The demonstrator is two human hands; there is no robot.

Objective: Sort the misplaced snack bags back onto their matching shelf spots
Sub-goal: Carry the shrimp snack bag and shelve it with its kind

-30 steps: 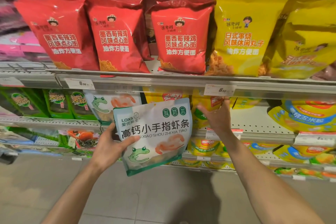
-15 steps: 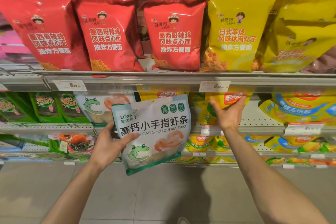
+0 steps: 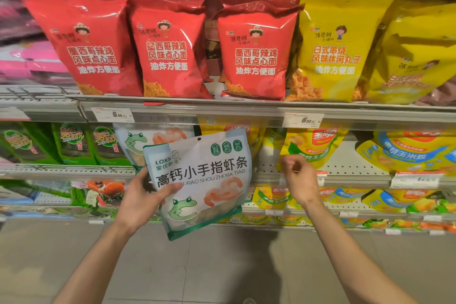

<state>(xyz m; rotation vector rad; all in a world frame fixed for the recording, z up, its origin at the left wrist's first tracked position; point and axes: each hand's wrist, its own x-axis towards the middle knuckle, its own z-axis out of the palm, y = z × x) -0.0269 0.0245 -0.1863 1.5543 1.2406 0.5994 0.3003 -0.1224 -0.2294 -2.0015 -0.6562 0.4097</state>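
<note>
My left hand [image 3: 142, 202] grips a pale blue-white shrimp-stick bag [image 3: 202, 175] with a green crocodile, holding it tilted in front of the second shelf. A matching crocodile bag [image 3: 148, 138] stands on that shelf just behind it to the left, partly hidden. My right hand [image 3: 299, 180] hovers just below a yellow corn-snack bag [image 3: 318, 145] on the same shelf. Its fingers are curled in, with nothing visible in them.
Three red noodle-snack bags [image 3: 167, 52] and yellow bags [image 3: 338, 52] fill the top shelf above a price rail [image 3: 222, 116]. Green seaweed packs [image 3: 74, 143] stand to the left. More yellow and blue corn bags [image 3: 404, 153] hang right. Grey tiled floor [image 3: 222, 266] lies below.
My right hand has dropped from the yellow bag's face to just under it and curled its fingers. The shrimp-stick bag in my left hand has barely moved.
</note>
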